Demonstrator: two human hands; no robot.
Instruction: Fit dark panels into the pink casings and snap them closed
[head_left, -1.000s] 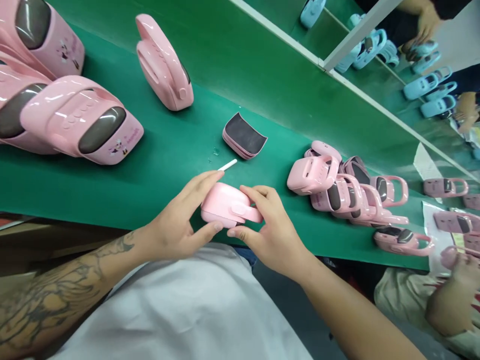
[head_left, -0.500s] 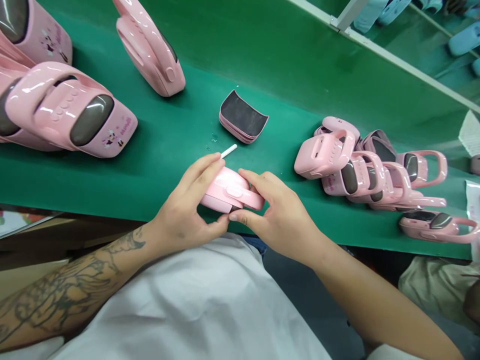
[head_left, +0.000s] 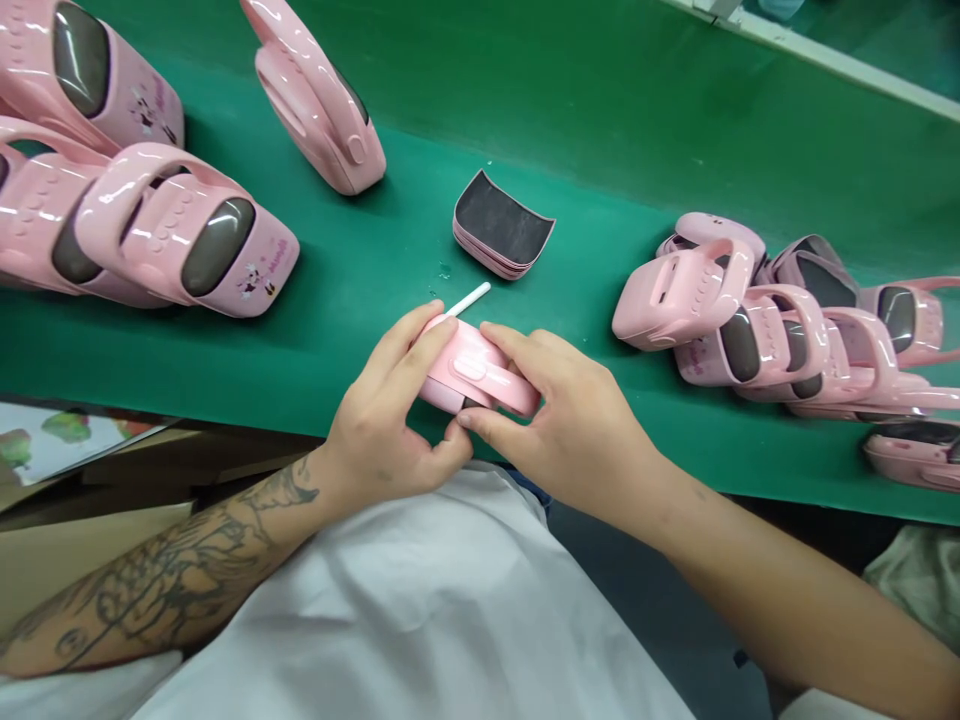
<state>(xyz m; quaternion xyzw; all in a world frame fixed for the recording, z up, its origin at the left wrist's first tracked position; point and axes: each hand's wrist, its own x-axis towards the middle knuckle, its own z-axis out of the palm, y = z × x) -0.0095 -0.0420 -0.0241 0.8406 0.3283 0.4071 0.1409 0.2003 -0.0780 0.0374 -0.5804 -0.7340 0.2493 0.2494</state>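
My left hand (head_left: 382, 400) and my right hand (head_left: 555, 410) both grip a small pink plastic case (head_left: 471, 368) above the green belt, fingers wrapped over its top and thumbs beneath it. Its underside is mostly hidden by my fingers. A thin white stick (head_left: 469, 298) pokes out past my left fingertips, its lower end hidden behind the case. A short stack of curved pink pieces with dark grey faces (head_left: 501, 225) lies on the belt just beyond my hands.
Large glossy pink cases with handles and dark oval panels (head_left: 184, 230) lie at the left and far side of the green conveyor belt (head_left: 390, 270). Smaller pink cases (head_left: 757, 335) are piled at the right. A white-framed edge (head_left: 825, 55) runs along the far top.
The pink case has turned in my hands, with its button side now facing up more. The view has shifted, moving the belt items slightly and taking the co-worker's hand out of sight.
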